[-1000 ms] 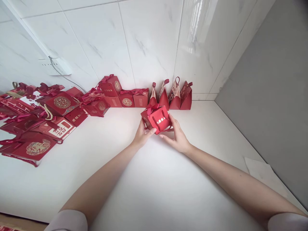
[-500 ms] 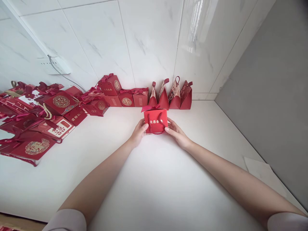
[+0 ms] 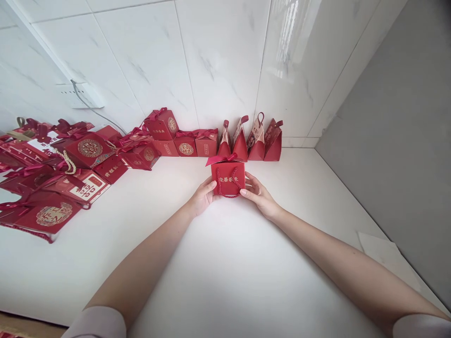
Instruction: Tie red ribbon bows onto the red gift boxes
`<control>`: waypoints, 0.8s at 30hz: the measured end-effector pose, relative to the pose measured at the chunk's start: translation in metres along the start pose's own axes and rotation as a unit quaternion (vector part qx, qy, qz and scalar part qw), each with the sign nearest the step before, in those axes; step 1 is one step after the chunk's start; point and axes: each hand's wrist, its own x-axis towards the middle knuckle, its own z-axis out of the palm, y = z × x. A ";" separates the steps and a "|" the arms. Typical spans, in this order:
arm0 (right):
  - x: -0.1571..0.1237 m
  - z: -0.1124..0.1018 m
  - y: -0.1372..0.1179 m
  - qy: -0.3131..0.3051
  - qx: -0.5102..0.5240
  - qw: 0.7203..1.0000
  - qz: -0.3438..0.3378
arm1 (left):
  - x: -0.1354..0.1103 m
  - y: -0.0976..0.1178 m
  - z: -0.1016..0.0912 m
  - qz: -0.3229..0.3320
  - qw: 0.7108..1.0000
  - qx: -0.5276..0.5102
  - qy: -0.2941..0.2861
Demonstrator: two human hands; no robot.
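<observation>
Between my two hands is a small red gift box (image 3: pixel 227 179) with a ribbon bow on top, gold lettering and a twisted cord handle hanging down its front. My left hand (image 3: pixel 204 193) is closed on its left side, the thumb on the front edge. My right hand (image 3: pixel 260 195) grips the right side the same way. Just behind the box stand several triangular red boxes with loops on top, such as the rightmost triangular box (image 3: pixel 273 141). Beside them, to the left, is a row of square red boxes (image 3: pixel 206 143) with ribbons.
A heap of red gift boxes (image 3: pixel 58 213) covers the left of the white table (image 3: pixel 225 277). Behind it, a cable runs from a wall socket strip (image 3: pixel 82 96). A tiled wall (image 3: pixel 221 56) closes the back, a grey panel (image 3: pixel 398 117) the right. A flat white sheet (image 3: pixel 380 253) lies at right.
The gift box is still between both hands; its top has tipped slightly, so the front looks darker and the bow sits a little differently. The hands have barely moved.
</observation>
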 end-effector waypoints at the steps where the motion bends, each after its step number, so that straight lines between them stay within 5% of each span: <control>1: 0.000 0.000 0.000 0.000 -0.004 1.000 -0.006 | 0.000 0.000 0.000 0.004 1.000 0.002 0.003; 14: 0.001 -0.002 0.003 -0.011 0.023 1.000 0.015 | 0.000 0.001 0.003 -0.007 1.000 -0.008 0.017; 20: 0.000 0.002 0.004 0.054 -0.004 0.999 -0.008 | 0.002 -0.005 0.008 0.031 0.992 0.033 0.118; 24: 0.000 0.003 0.007 0.079 -0.043 0.994 -0.065 | 0.001 -0.012 0.010 0.079 0.989 0.085 0.095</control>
